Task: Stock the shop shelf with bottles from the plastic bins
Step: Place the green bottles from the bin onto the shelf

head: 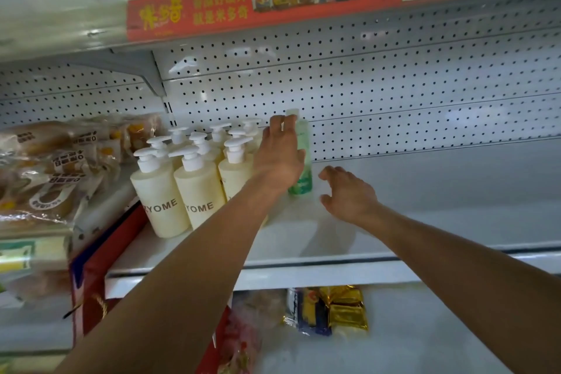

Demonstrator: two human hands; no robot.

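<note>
Bottle (302,158) going onto shelf (425,206), upright at the far side by the pegboard (394,85).

Left hand (280,155) grips it, fingers curled round the body near the cap, setting it just right of the pump bottles (188,173), likely to start a new row flush against that block. Right hand (349,191) hovers near, fingers spread and loosely bent, holding nothing; probably ready to steady it. Bins not in view.

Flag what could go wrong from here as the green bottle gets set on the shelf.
The left hand holds the tall, narrow green bottle close beside the cream pump bottles; a nudge while letting go could tip it or knock a pump bottle. The right hand hovers open beside it, not touching, so it may not catch a topple.
</note>
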